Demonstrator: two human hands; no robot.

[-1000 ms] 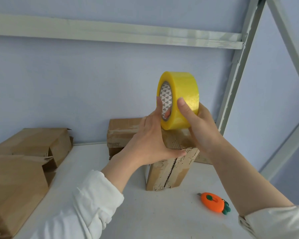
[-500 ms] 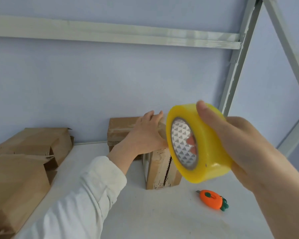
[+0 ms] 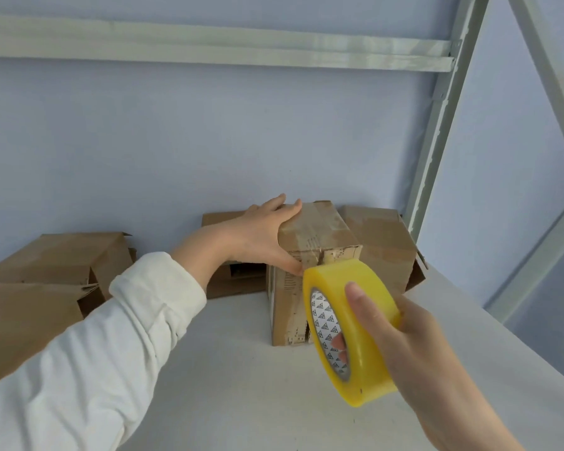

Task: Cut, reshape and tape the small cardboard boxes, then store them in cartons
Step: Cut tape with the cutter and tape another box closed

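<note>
A small brown cardboard box (image 3: 313, 236) stands upright on the white table (image 3: 241, 369), its front seam split open. My left hand (image 3: 261, 232) lies over the box's top left edge, thumb pressed on the front face near the seam. My right hand (image 3: 414, 346) grips a yellow tape roll (image 3: 358, 307), fingers through its patterned core, held just in front of the box's lower right front. A strip of tape seems to run from the roll up to the box's top edge, though it is hard to make out.
Two more brown boxes (image 3: 385, 242) sit behind the small box against the blue wall. Larger open cartons (image 3: 62, 258) lie at the left. A grey metal shelf frame (image 3: 437, 125) rises at the right, with a beam (image 3: 209, 43) overhead.
My right hand has brought the tape roll down from above the box to its front. My left hand shifted onto the box top. The view tilted, hiding the orange cutter.
</note>
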